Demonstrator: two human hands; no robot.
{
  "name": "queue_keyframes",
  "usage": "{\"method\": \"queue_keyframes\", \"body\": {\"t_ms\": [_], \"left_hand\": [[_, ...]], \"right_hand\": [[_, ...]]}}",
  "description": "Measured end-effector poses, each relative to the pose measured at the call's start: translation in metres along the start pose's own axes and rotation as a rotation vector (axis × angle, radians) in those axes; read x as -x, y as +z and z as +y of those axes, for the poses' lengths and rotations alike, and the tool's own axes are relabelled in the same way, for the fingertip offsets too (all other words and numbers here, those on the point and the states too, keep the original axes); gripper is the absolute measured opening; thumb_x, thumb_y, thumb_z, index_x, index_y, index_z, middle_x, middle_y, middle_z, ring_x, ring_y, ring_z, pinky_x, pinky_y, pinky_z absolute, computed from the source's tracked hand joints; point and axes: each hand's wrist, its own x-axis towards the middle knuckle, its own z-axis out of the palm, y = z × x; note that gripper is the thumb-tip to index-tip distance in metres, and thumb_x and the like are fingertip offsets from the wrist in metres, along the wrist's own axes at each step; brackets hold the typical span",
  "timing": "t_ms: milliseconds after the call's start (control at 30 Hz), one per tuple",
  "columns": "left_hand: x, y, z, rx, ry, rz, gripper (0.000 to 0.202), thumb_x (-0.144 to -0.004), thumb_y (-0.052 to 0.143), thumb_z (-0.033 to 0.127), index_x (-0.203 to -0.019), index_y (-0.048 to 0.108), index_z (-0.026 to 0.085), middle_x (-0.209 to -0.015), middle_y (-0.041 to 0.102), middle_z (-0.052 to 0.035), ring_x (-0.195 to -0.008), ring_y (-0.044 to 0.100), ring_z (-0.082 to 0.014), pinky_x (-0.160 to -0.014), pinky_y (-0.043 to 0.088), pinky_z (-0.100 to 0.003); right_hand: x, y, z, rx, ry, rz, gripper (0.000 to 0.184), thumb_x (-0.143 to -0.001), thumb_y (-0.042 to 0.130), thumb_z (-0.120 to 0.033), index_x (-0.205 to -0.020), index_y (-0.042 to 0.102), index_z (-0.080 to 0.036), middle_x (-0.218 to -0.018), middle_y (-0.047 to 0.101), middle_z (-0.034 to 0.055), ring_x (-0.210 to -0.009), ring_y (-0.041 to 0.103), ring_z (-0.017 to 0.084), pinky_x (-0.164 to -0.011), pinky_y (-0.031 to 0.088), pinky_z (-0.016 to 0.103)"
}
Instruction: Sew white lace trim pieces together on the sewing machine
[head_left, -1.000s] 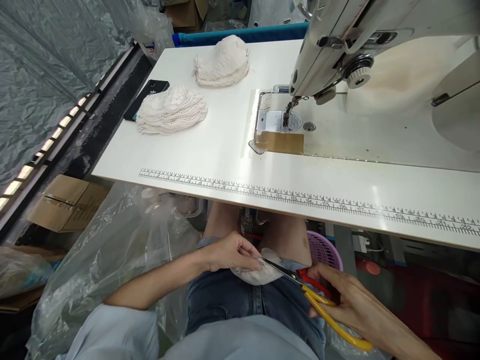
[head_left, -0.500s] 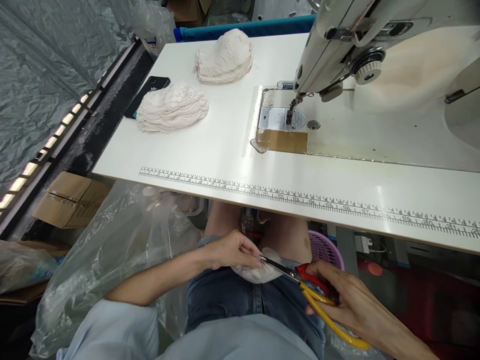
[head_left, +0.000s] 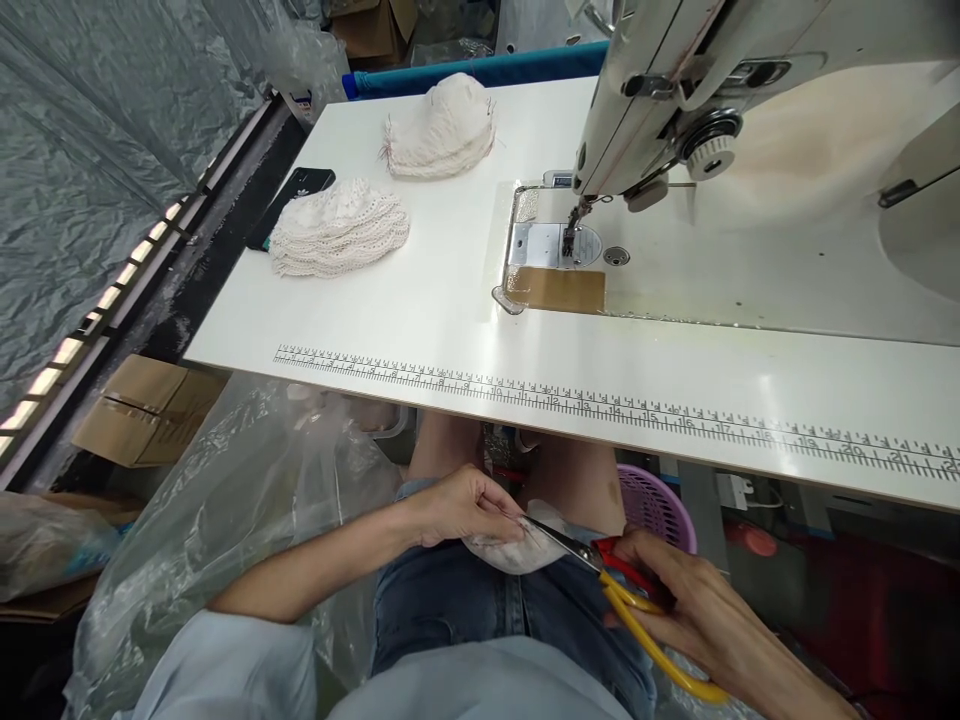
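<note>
Over my lap, my left hand (head_left: 472, 508) pinches a small white fabric piece (head_left: 517, 552), thin and partly see-through. My right hand (head_left: 675, 590) grips a pair of scissors (head_left: 626, 585) with one red and one yellow handle. Their metal blades point left, and the tips are at the fabric beside my left fingertips. Whether the tips touch a thread there is too small to tell. On the table above lie two stacks of white fabric pieces, a lacy stack (head_left: 341, 230) at the left and another stack (head_left: 442, 128) with loose thread ends farther back.
A sewing machine (head_left: 645, 110) stands at the right of the white table (head_left: 420, 310), whose front edge bears a printed ruler (head_left: 600, 405). A dark phone (head_left: 300, 185) lies partly under the lacy stack. Below are a purple basket (head_left: 656, 505), clear plastic sheeting (head_left: 300, 480) and a cardboard box (head_left: 146, 405).
The view has shifted slightly, so the table items appear a little lower and farther left. Both hands keep nearly the same pose, with the scissors still at the fabric.
</note>
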Motion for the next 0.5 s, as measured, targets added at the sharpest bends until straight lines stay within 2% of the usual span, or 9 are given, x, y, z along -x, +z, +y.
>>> {"method": "queue_keyframes", "body": {"t_ms": [133, 200, 300, 400, 500], "left_hand": [[0.0, -0.002, 0.002, -0.048, 0.015, -0.011, 0.041, -0.045, 0.084, 0.034, -0.078, 0.074, 0.012, -0.068, 0.069, -0.0035, -0.063, 0.06, -0.0122, -0.067, 0.046, -0.025], [0.0, -0.002, 0.003, -0.083, 0.029, -0.023, 0.041, -0.047, 0.083, 0.034, -0.081, 0.074, 0.012, -0.069, 0.069, -0.0042, -0.063, 0.06, -0.0122, -0.066, 0.046, -0.024], [0.001, -0.003, 0.002, -0.127, 0.059, -0.04, 0.043, -0.051, 0.082, 0.035, -0.085, 0.074, 0.011, -0.071, 0.07, -0.0055, -0.063, 0.059, -0.0122, -0.064, 0.045, -0.023], [0.003, -0.004, 0.002, -0.144, 0.083, -0.061, 0.044, -0.054, 0.08, 0.036, -0.088, 0.074, 0.01, -0.071, 0.07, -0.0068, -0.062, 0.059, -0.0123, -0.063, 0.045, -0.022], [0.006, -0.005, 0.002, -0.167, 0.121, -0.078, 0.043, -0.056, 0.079, 0.037, -0.089, 0.073, 0.01, -0.071, 0.07, -0.0075, -0.061, 0.059, -0.0122, -0.062, 0.045, -0.022]], "right_hand": [[0.008, -0.007, 0.007, -0.102, 0.043, 0.13, 0.03, -0.076, 0.064, -0.041, -0.098, 0.053, -0.023, -0.079, 0.064, 0.0005, -0.062, 0.062, 0.016, -0.054, 0.049, 0.022], [0.016, -0.019, 0.009, -0.13, 0.042, 0.237, 0.031, -0.075, 0.064, -0.043, -0.098, 0.054, -0.024, -0.083, 0.065, 0.0027, -0.065, 0.064, 0.018, -0.056, 0.052, 0.023], [0.027, -0.042, 0.006, -0.039, 0.005, 0.38, 0.036, -0.067, 0.071, -0.047, -0.092, 0.056, -0.026, -0.082, 0.063, 0.0032, -0.064, 0.063, 0.019, -0.056, 0.052, 0.022], [0.029, -0.055, -0.002, 0.074, -0.004, 0.358, 0.039, -0.065, 0.073, -0.047, -0.093, 0.055, -0.027, -0.087, 0.063, 0.0039, -0.063, 0.06, 0.017, -0.055, 0.049, 0.021], [0.026, -0.054, -0.004, 0.107, -0.011, 0.329, 0.038, -0.069, 0.069, -0.048, -0.097, 0.055, -0.027, -0.09, 0.062, 0.004, -0.065, 0.061, 0.016, -0.055, 0.049, 0.021]]}}
